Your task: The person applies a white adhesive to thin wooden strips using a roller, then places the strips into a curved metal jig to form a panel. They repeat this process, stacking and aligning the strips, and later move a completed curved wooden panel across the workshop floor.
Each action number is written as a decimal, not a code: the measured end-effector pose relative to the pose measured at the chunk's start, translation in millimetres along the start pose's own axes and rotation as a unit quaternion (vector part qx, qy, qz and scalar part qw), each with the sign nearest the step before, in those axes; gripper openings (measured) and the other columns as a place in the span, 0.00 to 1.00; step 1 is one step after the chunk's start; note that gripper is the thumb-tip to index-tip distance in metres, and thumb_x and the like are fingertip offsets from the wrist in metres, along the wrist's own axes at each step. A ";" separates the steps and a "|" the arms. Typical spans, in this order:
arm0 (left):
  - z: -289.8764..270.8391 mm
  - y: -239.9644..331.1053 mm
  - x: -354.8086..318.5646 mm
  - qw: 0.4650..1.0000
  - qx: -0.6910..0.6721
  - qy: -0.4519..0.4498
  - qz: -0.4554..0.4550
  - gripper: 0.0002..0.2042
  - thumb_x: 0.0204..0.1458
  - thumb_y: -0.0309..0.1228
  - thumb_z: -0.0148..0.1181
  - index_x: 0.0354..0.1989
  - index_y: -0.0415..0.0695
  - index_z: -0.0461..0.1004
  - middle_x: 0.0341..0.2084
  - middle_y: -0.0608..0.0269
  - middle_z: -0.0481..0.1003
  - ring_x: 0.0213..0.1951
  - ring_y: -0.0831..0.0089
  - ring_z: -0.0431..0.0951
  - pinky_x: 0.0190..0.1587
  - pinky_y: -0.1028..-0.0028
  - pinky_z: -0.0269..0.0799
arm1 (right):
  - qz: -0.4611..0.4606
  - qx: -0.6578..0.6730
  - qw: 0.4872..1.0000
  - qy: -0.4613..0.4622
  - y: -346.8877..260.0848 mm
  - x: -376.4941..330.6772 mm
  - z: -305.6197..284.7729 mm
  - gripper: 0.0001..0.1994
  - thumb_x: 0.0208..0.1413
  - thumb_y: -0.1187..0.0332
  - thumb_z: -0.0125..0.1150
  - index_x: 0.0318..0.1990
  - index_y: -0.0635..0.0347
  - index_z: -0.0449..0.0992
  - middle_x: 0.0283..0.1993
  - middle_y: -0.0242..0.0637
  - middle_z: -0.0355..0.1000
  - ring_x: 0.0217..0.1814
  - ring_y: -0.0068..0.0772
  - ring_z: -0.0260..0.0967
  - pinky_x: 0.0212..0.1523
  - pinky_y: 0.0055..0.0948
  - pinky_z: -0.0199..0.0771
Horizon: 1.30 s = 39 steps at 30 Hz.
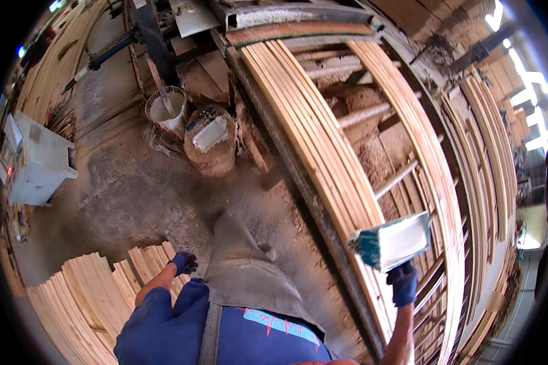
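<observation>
My right hand [403,283], in a blue glove, grips a wide brush-like tool with a pale flat face and a teal edge [393,241]. The tool is held just over the near end of a row of long pale wooden slats [323,146] lying side by side on a roller frame. My left hand [183,263], also in a blue glove, hangs by my side with its fingers curled and nothing in it, above a stack of short pale boards [91,298]. A grey apron covers my front.
Two dirty buckets stand on the dusty floor, one with a stick in it [167,111] and one holding a pale flat piece [212,139]. A grey machine cabinet [33,161] is at the left. More slats [487,152] lie at the right.
</observation>
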<state>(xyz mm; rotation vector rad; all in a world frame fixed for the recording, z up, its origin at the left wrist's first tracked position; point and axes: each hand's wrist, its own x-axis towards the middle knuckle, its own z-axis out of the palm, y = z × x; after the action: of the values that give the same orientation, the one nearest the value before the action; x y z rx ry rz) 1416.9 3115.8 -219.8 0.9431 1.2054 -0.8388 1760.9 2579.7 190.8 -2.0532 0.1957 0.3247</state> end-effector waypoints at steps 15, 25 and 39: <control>4.1 159.1 20.6 0.982 -0.178 -0.016 0.060 0.13 0.57 0.34 0.44 0.50 0.50 0.67 0.39 0.52 0.77 0.32 0.58 0.79 0.33 0.63 0.72 | -0.221 -0.237 0.936 -0.136 -216.5 310.7 271.8 0.19 0.59 0.57 0.49 0.34 0.69 0.72 0.23 0.45 0.73 0.27 0.33 0.72 0.30 0.35 0.70; -2.8 206.5 7.9 0.977 -0.149 0.023 0.148 0.14 0.55 0.33 0.48 0.49 0.45 0.70 0.45 0.52 0.75 0.44 0.63 0.76 0.40 0.66 0.72 | -0.187 -0.107 0.956 -0.202 -362.8 422.9 455.6 0.18 0.58 0.54 0.53 0.30 0.63 0.73 0.18 0.32 0.67 0.15 0.21 0.62 0.15 0.25 0.63; 143.8 570.7 -150.1 0.552 0.299 0.371 0.684 0.36 0.43 0.42 0.66 0.59 0.39 0.60 0.59 0.47 0.60 0.61 0.54 0.60 0.63 0.62 0.54 | -0.237 -0.311 0.907 -0.159 -128.4 199.0 172.5 0.14 0.58 0.63 0.48 0.30 0.67 0.72 0.22 0.50 0.73 0.24 0.39 0.74 0.24 0.37 0.70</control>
<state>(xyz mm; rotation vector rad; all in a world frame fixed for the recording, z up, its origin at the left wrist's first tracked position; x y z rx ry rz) 1965.6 3208.9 23.5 2.4564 0.3655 0.6192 1959.8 2792.1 157.0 -2.5353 -0.6840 0.4474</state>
